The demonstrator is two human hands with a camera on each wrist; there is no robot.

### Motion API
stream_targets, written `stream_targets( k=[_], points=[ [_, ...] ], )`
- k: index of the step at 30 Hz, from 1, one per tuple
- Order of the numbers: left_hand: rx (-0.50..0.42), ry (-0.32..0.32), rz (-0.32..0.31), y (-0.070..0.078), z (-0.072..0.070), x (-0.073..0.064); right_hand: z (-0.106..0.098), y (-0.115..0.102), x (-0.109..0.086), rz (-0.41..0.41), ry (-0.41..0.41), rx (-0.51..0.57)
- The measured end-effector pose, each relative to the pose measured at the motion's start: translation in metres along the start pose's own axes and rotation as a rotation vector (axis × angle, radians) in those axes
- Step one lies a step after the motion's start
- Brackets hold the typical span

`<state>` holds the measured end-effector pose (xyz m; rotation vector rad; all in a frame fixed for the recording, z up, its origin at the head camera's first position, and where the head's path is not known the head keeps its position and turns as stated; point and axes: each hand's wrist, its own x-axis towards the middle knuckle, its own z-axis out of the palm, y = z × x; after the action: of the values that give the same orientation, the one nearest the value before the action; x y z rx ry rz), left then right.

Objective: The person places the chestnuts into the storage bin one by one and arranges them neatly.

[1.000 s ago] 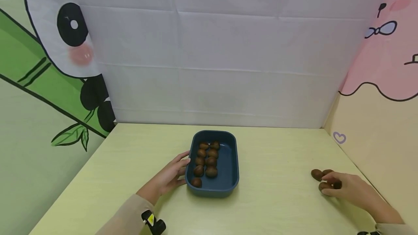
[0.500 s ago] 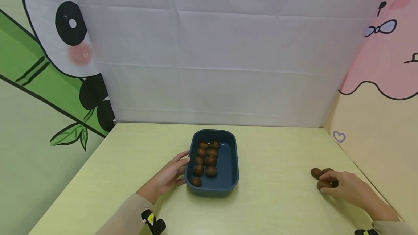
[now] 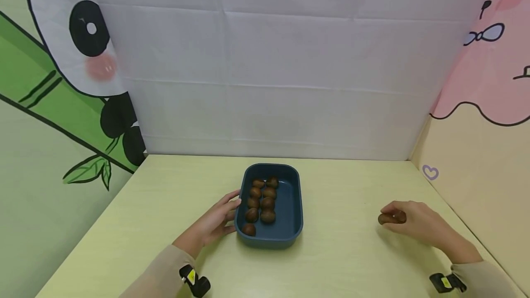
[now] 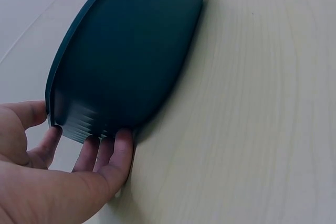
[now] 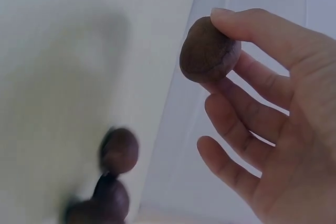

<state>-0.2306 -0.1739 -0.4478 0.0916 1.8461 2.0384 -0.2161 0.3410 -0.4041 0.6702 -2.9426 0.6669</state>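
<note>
A dark blue plastic box [image 3: 290, 210] stands mid-table, with several brown chestnuts [image 3: 267, 203] in two columns along its left half. My left hand [image 3: 211, 225] touches the box's outer left side; in the left wrist view the fingertips [image 4: 123, 139] rest against the wall, with none inside. To the right, my right hand [image 3: 420, 224] pinches one chestnut [image 5: 207, 51] between thumb and fingers, raised off the table. Loose chestnuts [image 5: 119, 150] lie on the table below it in the right wrist view. In the head view that hand mostly hides them.
The pale yellow table [image 3: 339, 252] runs back to a white cloth [image 3: 269, 82] hung behind it. A green painted wall [image 3: 41, 206] borders the left side, and a cream and pink one [image 3: 484, 160] the right. Both wrists wear black straps [image 3: 194, 282].
My right hand has picked up a chestnut from the group on the right and shifted left and a little away from me. The left hand and the box hold still.
</note>
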Motion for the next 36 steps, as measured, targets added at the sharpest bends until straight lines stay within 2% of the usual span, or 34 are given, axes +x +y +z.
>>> stream_targets(
  k=[6, 19, 26, 36],
  points=[
    [-0.001, -0.005, 0.0, 0.0, 0.001, 0.0, 0.003, -0.032, 0.026, -0.072, -0.002, -0.007],
    [0.007, 0.016, -0.009, -0.003, 0.0, 0.002, 0.024, -0.102, 0.088, -0.318, -0.062, 0.08],
    [0.001, 0.002, 0.001, -0.001, 0.0, 0.002, 0.045, -0.138, 0.111, -0.419, -0.107, 0.113],
    [-0.006, 0.009, -0.007, 0.0, 0.002, 0.002, 0.091, -0.175, 0.132, -0.54, -0.196, 0.036]
  ],
)
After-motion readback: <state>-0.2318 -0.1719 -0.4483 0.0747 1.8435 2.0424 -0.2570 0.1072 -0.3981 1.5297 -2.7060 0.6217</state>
